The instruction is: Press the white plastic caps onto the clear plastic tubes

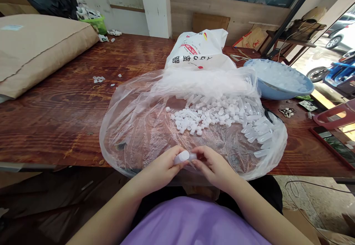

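My left hand (163,167) and my right hand (212,165) meet at the near edge of the wooden table (63,104). Together they pinch a small translucent plastic tube (181,157) with a white cap (193,156) at its right end. The left fingers grip the tube body and the right fingers close on the cap. Beyond them lies a spread clear plastic sheet (133,126). A heap of small white caps (202,117) rests on it, with several clear tubes (259,134) along its right side.
A white printed plastic bag (199,51) stands behind the sheet. A blue bowl (280,89) full of clear tubes sits at the right. A big brown paper sack (36,49) lies at the far left. Red trays (335,115) are at the right edge.
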A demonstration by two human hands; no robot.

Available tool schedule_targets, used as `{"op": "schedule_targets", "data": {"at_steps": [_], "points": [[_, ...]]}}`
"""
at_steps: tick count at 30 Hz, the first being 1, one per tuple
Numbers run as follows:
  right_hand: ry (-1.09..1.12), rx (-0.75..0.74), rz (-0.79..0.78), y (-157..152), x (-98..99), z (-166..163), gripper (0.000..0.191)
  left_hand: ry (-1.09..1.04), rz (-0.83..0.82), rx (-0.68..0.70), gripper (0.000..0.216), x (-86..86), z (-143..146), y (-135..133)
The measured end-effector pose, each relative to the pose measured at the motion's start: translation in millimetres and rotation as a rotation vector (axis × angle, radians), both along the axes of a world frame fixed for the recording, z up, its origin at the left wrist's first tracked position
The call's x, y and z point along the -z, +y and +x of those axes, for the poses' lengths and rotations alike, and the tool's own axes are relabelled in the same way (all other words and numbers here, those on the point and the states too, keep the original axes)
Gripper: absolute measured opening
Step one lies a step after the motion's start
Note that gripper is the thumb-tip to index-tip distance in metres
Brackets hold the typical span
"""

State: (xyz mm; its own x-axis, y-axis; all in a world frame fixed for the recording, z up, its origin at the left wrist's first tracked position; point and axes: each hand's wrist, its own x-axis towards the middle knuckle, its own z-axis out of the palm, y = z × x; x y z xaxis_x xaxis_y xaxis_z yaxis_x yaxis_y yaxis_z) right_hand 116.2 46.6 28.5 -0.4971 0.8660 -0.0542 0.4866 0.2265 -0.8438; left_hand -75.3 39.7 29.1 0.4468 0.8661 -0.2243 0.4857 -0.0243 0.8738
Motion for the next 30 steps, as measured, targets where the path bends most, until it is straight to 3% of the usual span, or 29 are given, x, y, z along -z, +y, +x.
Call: {"op": "schedule_targets", "data": {"at_steps": [3,6,9,11,14,17,23,27,30], "points": [[-0.011,0.052,-0.01,0,2.3,-4,0.014,0.017,0.031,0.003,0.018,4.9,2,-1],[0.09,0.13,-0.177,2,7.6,-9,0.016,0.095,0.114,0.017,0.021,7.9,4,-1],[0.153,0.1,-0.28,13,9.4,-8,0.021,0.273,0.2,0.032,0.028,2.3,4,9],[0.026,0.149,-0.185,27,6.9,-4,0.023,0.392,0.261,0.022,0.031,-6.5,2,25],[-0.358,0.27,0.075,49,2.6,1,0.022,0.574,0.431,-0.004,0.03,-20.6,1,62],[-0.616,0.23,0.213,60,4.4,1,0.023,0.782,0.604,0.08,0.033,-27.5,8,105],[-0.689,0.239,0.284,58,15.5,-5,0.023,0.881,0.681,0.309,0.042,-22.5,26,158],[-0.667,0.257,0.297,59,18.1,-7,0.031,0.908,0.706,0.389,0.038,-15.5,29,168],[-0.624,0.248,0.289,62,20.8,-8,0.025,0.908,0.725,0.397,0.033,-13.2,29,168]]}}
